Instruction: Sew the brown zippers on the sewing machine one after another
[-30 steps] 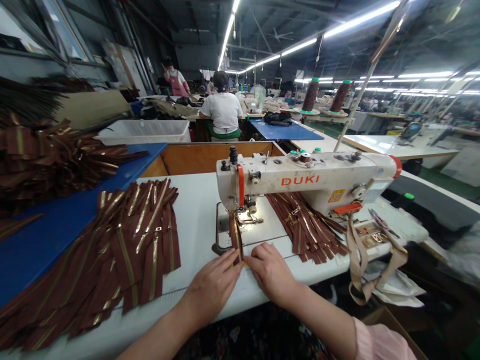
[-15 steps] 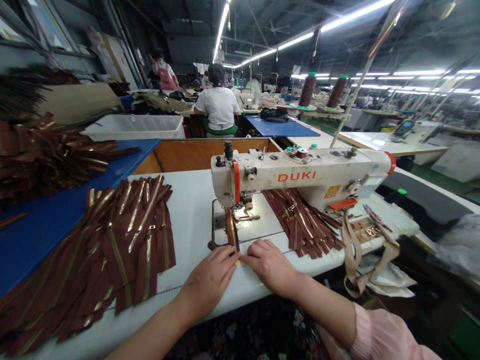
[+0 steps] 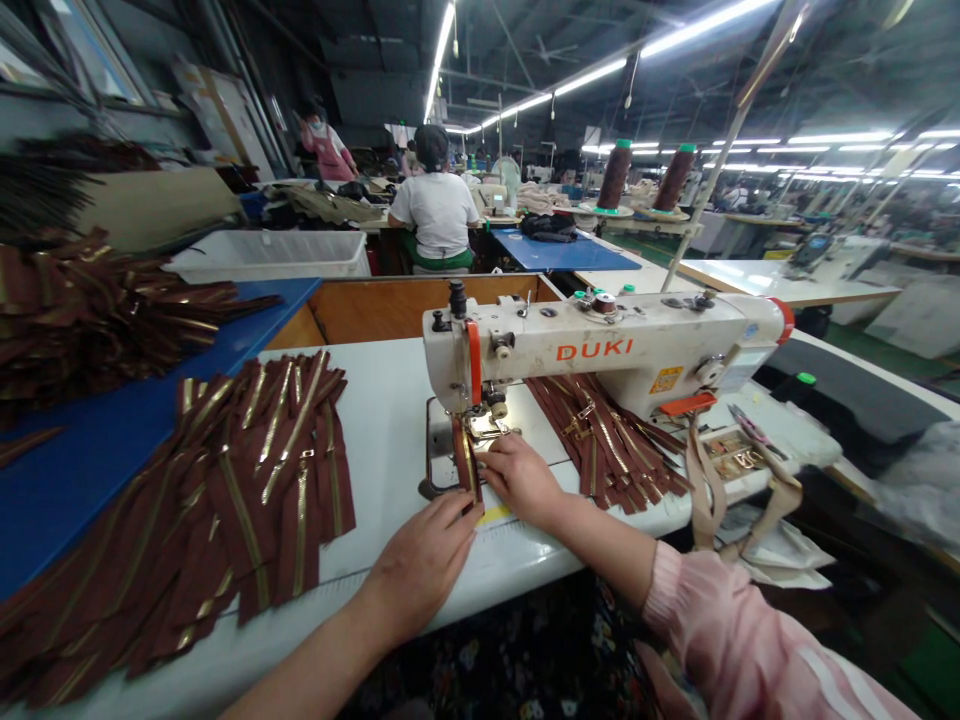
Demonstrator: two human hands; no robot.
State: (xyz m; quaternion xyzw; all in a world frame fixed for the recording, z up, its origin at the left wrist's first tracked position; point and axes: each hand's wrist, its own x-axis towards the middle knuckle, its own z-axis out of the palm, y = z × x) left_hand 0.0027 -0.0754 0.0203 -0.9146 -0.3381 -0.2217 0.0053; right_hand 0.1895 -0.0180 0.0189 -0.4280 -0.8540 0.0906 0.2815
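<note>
A brown zipper [image 3: 466, 462] with gold teeth runs from under the presser foot of the white sewing machine [image 3: 525, 345] toward me. At its near end, my left hand [image 3: 427, 550] is closed, pinching the tape between thumb and fingers. Farther up the same zipper, close to the needle plate [image 3: 541, 462], my right hand [image 3: 521, 480] is closed with its fingertips at the tape's right edge. The fingertips partly cover the strip, so the exact hold is hidden.
Many brown zippers [image 3: 262, 480] lie overlapping on the left of the table; another bundle [image 3: 600, 440] sits beneath the machine arm. A parts tray [image 3: 731, 462] with scissors stands right. A heap of zippers [image 3: 90, 320] covers the blue board. A person in white [image 3: 433, 215] sits ahead.
My right hand has moved forward from the zipper's near end up toward the presser foot. My left hand stays at the near end, nearly unmoved.
</note>
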